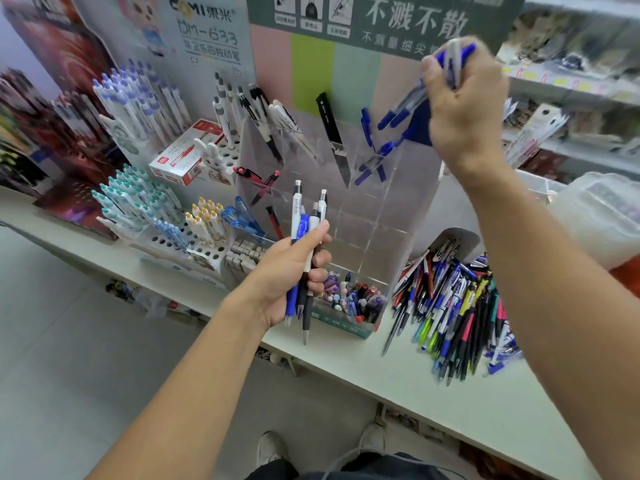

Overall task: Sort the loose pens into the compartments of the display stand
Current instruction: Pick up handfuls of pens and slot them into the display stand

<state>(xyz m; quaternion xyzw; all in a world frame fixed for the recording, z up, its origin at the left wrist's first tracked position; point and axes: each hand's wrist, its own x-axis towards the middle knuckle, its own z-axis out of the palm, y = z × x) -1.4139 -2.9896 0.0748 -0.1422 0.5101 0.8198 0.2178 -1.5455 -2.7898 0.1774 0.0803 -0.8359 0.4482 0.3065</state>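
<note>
A clear acrylic display stand (367, 216) with tiered compartments stands on the white counter. Its upper compartments hold a black pen (332, 133), blue pens (375, 157) and white-and-black pens (277, 123). My left hand (294, 271) grips a bundle of several white, blue and black pens (306, 244) in front of the stand. My right hand (464, 109) is raised over the stand's upper right compartment and grips a bunch of blue pens (408, 105), tips pointing down-left. A loose heap of mixed pens (450, 306) lies on the counter right of the stand.
Left of the stand is a white peg-hole rack (194, 233) with white, teal and yellow-capped pens, and a red-and-white box (187, 154). A clear plastic tub (595, 216) sits at far right. Shelves run behind. The counter edge (381, 389) crosses diagonally.
</note>
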